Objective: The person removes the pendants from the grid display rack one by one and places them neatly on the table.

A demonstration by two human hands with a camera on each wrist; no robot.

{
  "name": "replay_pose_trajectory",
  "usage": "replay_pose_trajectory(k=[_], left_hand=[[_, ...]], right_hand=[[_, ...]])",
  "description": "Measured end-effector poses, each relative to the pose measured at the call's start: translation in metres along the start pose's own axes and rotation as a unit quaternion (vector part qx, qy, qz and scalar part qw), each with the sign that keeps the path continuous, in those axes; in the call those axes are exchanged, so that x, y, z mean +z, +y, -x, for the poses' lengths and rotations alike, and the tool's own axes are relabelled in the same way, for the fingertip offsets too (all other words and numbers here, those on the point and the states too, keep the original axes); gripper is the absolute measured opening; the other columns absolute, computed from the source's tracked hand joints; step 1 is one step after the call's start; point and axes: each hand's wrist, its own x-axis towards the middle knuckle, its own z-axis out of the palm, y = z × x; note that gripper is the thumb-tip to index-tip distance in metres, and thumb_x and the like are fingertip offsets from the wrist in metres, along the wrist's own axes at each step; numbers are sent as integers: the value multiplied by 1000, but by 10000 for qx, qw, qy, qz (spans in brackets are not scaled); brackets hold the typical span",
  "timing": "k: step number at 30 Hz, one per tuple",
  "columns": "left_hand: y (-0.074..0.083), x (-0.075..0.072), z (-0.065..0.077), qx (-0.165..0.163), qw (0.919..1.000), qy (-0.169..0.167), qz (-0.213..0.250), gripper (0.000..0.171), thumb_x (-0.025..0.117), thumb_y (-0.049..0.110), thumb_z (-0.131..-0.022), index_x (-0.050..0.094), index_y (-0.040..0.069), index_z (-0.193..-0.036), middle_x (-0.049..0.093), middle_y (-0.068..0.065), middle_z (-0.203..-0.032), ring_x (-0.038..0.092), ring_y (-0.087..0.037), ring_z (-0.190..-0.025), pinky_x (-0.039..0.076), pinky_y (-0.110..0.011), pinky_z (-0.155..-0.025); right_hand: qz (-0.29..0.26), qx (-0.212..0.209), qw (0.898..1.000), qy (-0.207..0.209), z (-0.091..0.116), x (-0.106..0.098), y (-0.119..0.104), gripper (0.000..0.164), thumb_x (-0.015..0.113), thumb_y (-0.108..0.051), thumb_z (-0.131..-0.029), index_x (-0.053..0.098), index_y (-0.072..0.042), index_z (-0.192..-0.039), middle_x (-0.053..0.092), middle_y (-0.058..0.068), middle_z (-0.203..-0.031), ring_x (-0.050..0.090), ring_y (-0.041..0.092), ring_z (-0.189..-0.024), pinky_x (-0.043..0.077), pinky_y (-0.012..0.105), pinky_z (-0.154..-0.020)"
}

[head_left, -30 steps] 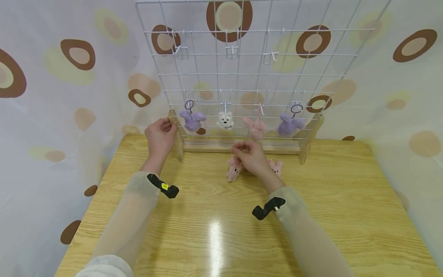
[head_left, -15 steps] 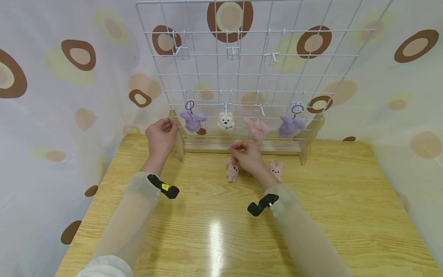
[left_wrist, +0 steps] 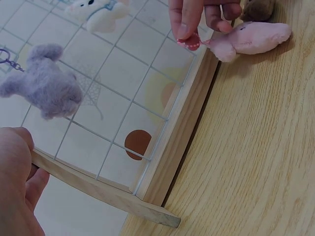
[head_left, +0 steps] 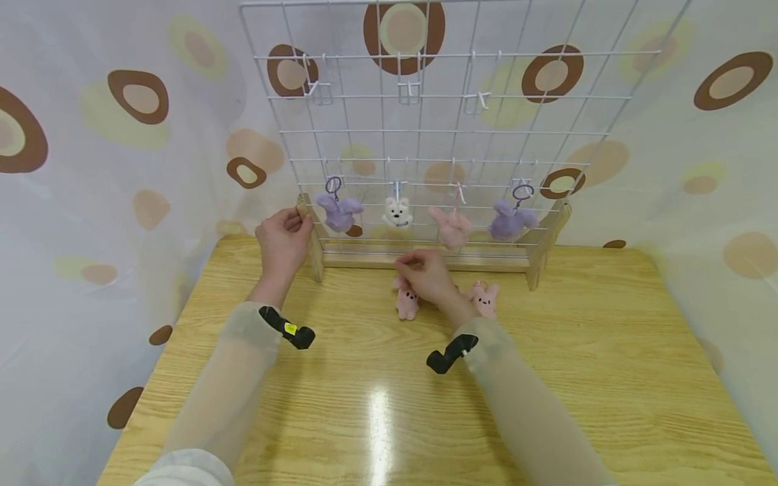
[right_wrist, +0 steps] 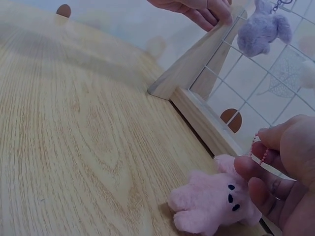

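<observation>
Fuzzy pink toy [right_wrist: 206, 201], 2 fluffy purple toys [head_left: 340, 214], metal-wire grid [head_left: 437, 131], matt wood stand [right_wrist: 192, 64], woodgrain tabletop [head_left: 340, 405] (quite glossy)

Before the grid's [head_left: 419, 131] middle, the table [head_left: 340, 391] offered a broad way in. At its foot, the right hand [head_left: 428, 275] and two pink plush toys [head_left: 407, 305] obstructed the centre; the left hand [head_left: 281, 241] and a wooden post [head_left: 315, 248], its left end. Hanging charms [head_left: 339, 214] crowded its lower rows; hooks [head_left: 409, 93] jutted higher up, with gaps between.
</observation>
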Motion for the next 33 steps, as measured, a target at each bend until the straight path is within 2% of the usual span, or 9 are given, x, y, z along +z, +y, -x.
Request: replay_pose_trajectory(k=[5,14,22,26,30,33], left_hand=[[1,1,1,-1,10000,-12,14,22,73,11,-100,77,-5,-115,78,-20,-107,77,-25,-99,63,-28,-84],[3,3,1,73,10000,8,11,22,73,10,-100,78,-5,-114,78,-21,-106,77,-26,-99,63,-28,-84],[3,4,1,33,10000,-26,17,23,73,10,-100,77,-6,-115,78,-21,-106,77,-27,-99,63,-28,-83],[2,3,1,50,10000,-18,-25,23,73,11,-100,77,-6,-115,78,-21,-106,78,-27,-98,63,-28,-82],[2,1,1,58,10000,11,-59,23,73,11,-100,77,-6,-115,78,-21,-106,78,-27,-98,63,-28,-82],[2,0,1,23,10000,13,-53,23,73,12,-100,77,-5,-115,78,-21,-106,78,-27,-99,63,-28,-83]], right_hand=[[-77,47,9999,-47,-1,2,1,16,71,-9,-102,74,4,-111,73,14,-89,68,18,-65,54,21,-54],[-77,82,9999,-60,0,2,1,16,70,-9,-102,75,4,-110,73,13,-94,68,16,-65,54,21,-54],[-17,198,9997,-120,6,-4,-3,23,69,-10,-104,73,5,-120,72,16,-88,63,21,-66,51,24,-51],[-129,259,9995,-83,11,-9,-6,23,69,-10,-104,72,4,-122,73,17,-98,67,25,-71,51,24,-52],[-279,251,9992,-105,17,-14,-11,24,69,-10,-104,71,5,-123,72,19,-113,70,33,-78,47,22,-50],[-328,241,9991,-127,22,-18,-14,26,69,-11,-105,70,5,-125,71,18,-117,71,40,-82,44,21,-47]])
